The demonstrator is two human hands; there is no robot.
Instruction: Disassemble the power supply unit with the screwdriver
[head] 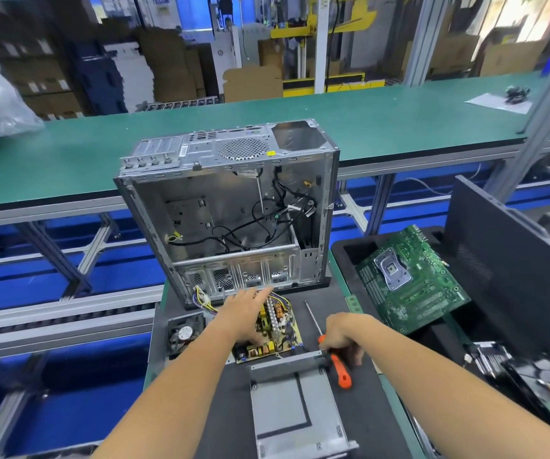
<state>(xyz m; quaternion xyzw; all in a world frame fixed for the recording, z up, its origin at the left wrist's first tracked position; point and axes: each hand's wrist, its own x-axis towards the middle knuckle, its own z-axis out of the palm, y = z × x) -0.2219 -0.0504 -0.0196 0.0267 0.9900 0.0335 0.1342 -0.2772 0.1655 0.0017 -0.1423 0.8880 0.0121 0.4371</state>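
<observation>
On the dark mat of the table, the left hand lies flat, fingers straight, on the bare circuit board of the power supply. The board sits just beyond its grey metal cover. The right hand curls round the screwdriver near the top of its orange handle. A small black fan lies left of the board; its round label is too blurred to read. Behind stands an open computer case, with a yellow sticker that cannot be read.

Computer case at back of mat; power supply circuit board in front of it, fan to its left, screwdriver right, metal cover nearest. Motherboard in tray far right.
</observation>
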